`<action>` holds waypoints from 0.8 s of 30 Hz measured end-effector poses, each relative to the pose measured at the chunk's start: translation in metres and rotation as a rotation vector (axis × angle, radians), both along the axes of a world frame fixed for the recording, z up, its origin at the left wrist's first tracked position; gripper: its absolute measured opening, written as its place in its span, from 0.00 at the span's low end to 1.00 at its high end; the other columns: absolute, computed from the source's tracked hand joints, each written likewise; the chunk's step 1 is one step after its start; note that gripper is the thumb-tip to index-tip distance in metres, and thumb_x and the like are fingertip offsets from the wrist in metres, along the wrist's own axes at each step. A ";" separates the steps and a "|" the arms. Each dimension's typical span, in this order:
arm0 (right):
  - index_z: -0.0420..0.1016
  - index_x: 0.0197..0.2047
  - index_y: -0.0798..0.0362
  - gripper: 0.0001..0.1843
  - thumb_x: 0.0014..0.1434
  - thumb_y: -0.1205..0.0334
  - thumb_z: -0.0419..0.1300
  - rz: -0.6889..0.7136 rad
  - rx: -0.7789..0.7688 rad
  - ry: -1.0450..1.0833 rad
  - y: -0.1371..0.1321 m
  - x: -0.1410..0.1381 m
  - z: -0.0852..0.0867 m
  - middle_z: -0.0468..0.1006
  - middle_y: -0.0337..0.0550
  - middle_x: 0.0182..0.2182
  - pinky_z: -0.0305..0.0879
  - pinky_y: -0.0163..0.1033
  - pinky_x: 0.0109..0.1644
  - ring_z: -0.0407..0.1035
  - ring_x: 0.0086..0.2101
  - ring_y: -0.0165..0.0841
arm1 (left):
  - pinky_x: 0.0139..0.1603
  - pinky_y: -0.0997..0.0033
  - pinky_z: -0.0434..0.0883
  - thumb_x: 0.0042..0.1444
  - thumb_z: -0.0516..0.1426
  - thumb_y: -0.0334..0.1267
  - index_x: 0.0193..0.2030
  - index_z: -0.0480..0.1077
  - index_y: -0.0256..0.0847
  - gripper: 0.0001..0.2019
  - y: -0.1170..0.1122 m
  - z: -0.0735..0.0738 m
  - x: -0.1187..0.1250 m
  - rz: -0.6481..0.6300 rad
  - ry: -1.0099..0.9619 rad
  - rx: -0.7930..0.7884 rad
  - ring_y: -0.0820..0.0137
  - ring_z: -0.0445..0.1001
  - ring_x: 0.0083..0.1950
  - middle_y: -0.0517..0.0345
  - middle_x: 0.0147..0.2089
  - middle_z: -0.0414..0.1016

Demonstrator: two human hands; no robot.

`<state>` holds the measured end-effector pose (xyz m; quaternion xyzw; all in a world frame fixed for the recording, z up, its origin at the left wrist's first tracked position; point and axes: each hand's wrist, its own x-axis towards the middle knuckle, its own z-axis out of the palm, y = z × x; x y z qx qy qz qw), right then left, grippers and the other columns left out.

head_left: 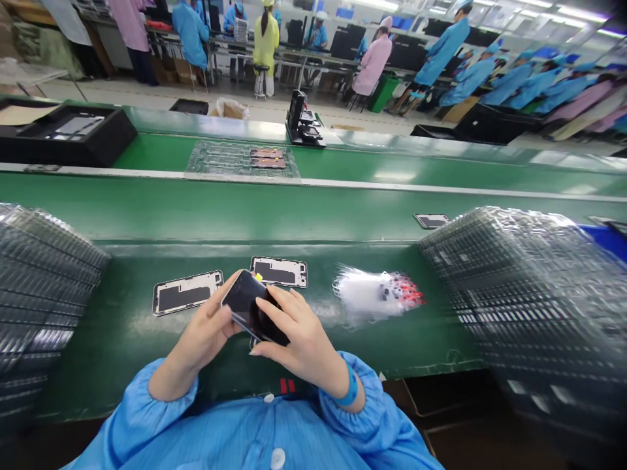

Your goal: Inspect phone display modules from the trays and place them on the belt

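Both hands hold a dark glossy phone panel [245, 301] just above the green bench [122, 326]. My left hand [203, 339] grips its near left edge with fingers curled. My right hand [298, 336] is closed over its right side, fingertips pressed on the glass. Two flat phone back frames lie on the bench beyond the hands, one [187, 292] to the left and one [279, 271] straight ahead. A heap of small white and red film tabs [375, 295] lies to the right.
Tall stacks of clear plastic trays stand at left [44, 287] and right [529, 300]. A green conveyor [313, 209] runs across, carrying a small panel [431, 220] and a clear tray [242, 160]. A black box [68, 134] sits far left. Several people work behind.
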<state>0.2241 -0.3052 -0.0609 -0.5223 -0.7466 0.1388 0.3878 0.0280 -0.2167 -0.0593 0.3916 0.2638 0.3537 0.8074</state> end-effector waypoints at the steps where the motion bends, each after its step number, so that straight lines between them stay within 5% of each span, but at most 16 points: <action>1: 0.62 0.70 0.52 0.47 0.56 0.36 0.66 0.002 -0.039 0.076 0.001 0.000 -0.002 0.67 0.61 0.65 0.57 0.64 0.67 0.61 0.65 0.54 | 0.44 0.65 0.80 0.59 0.64 0.47 0.58 0.75 0.42 0.22 0.004 0.001 0.001 0.023 0.012 -0.046 0.59 0.81 0.47 0.46 0.53 0.82; 3: 0.59 0.72 0.51 0.49 0.56 0.32 0.63 0.029 -0.168 0.293 0.005 0.003 -0.007 0.65 0.59 0.67 0.60 0.59 0.68 0.60 0.66 0.52 | 0.37 0.66 0.81 0.63 0.60 0.45 0.49 0.79 0.36 0.15 0.016 0.004 0.001 0.068 0.051 -0.094 0.61 0.82 0.40 0.47 0.43 0.84; 5: 0.62 0.71 0.49 0.41 0.63 0.34 0.56 0.055 -0.365 0.542 0.007 0.007 -0.012 0.68 0.54 0.65 0.64 0.55 0.66 0.64 0.64 0.47 | 0.33 0.68 0.80 0.64 0.59 0.43 0.44 0.79 0.35 0.13 0.030 0.005 -0.002 0.098 0.076 -0.115 0.63 0.81 0.35 0.48 0.37 0.84; 7: 0.69 0.66 0.51 0.33 0.68 0.39 0.53 0.100 -0.608 0.778 0.009 0.010 -0.017 0.78 0.53 0.57 0.72 0.53 0.59 0.74 0.56 0.45 | 0.31 0.69 0.80 0.65 0.58 0.42 0.42 0.79 0.35 0.12 0.043 0.005 -0.005 0.131 0.088 -0.137 0.65 0.80 0.32 0.50 0.35 0.83; 10: 0.76 0.60 0.56 0.30 0.65 0.42 0.60 0.195 -0.862 1.036 0.010 0.010 -0.021 0.86 0.50 0.39 0.79 0.48 0.47 0.83 0.41 0.43 | 0.33 0.68 0.80 0.65 0.58 0.44 0.41 0.79 0.34 0.14 0.052 0.004 -0.007 0.159 0.115 -0.148 0.66 0.80 0.33 0.49 0.36 0.83; 13: 0.79 0.54 0.56 0.28 0.61 0.43 0.64 0.152 -0.841 1.128 0.011 0.006 -0.022 0.86 0.48 0.34 0.79 0.43 0.43 0.83 0.37 0.41 | 0.37 0.66 0.81 0.65 0.55 0.55 0.46 0.78 0.35 0.23 0.048 0.005 -0.004 0.118 0.111 -0.105 0.63 0.81 0.38 0.46 0.40 0.83; 16: 0.79 0.52 0.54 0.25 0.62 0.43 0.64 0.064 -0.728 1.134 0.012 0.003 -0.021 0.86 0.47 0.36 0.79 0.42 0.41 0.83 0.36 0.40 | 0.33 0.67 0.79 0.58 0.55 0.66 0.46 0.79 0.37 0.31 0.034 0.008 -0.002 -0.074 0.151 0.028 0.61 0.79 0.38 0.46 0.39 0.81; 19: 0.78 0.50 0.52 0.22 0.62 0.44 0.64 0.014 -0.612 1.137 0.012 0.002 -0.021 0.85 0.45 0.39 0.79 0.42 0.41 0.83 0.36 0.40 | 0.26 0.74 0.73 0.50 0.66 0.57 0.34 0.79 0.37 0.22 0.017 0.009 -0.002 -0.259 0.386 0.222 0.68 0.75 0.29 0.53 0.29 0.77; 24: 0.78 0.51 0.53 0.24 0.64 0.42 0.61 0.001 -0.611 1.165 0.012 0.000 -0.021 0.85 0.46 0.39 0.78 0.45 0.41 0.83 0.37 0.42 | 0.22 0.77 0.65 0.55 0.64 0.50 0.19 0.70 0.38 0.21 0.002 0.007 0.000 -0.232 0.587 0.326 0.74 0.67 0.20 0.60 0.17 0.69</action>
